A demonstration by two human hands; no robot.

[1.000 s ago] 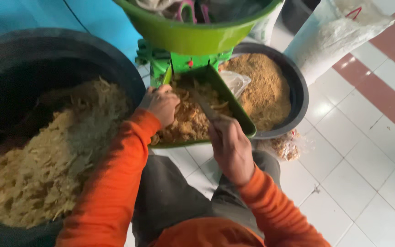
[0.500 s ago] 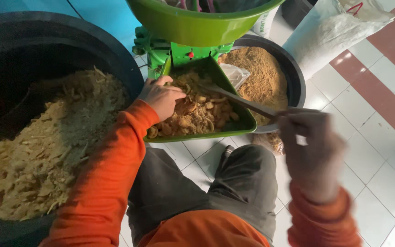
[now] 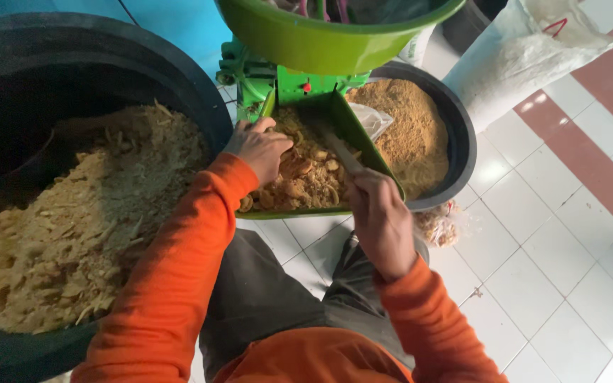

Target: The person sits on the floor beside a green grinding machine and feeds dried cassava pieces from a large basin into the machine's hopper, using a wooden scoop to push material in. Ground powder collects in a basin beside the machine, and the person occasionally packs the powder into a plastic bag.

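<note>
While it slopes down from a bright green grinding machine [image 3: 278,81], a green metal feed tray [image 3: 363,135] holds a heap of golden-brown, crisp, chip-like pieces [image 3: 303,177]. A thin, pale wooden stick [image 3: 342,152] lies across the pieces, its far end buried among them. The right hand [image 3: 381,220] grips the near end of the stick, fingers [image 3: 363,188] wrapped tightly round it, at the tray's lower right edge. The left hand [image 3: 258,147] rests on the pieces at the tray's left side, fingers loosely curled and touching them. Both arms wear orange sleeves. A large black tub of pale shredded flakes [image 3: 72,213] stands to the left. Behind the tray, a black basin of fine brown meal [image 3: 416,128] sits on the white tiled floor [image 3: 555,248], near a white sack [image 3: 526,57].
</note>
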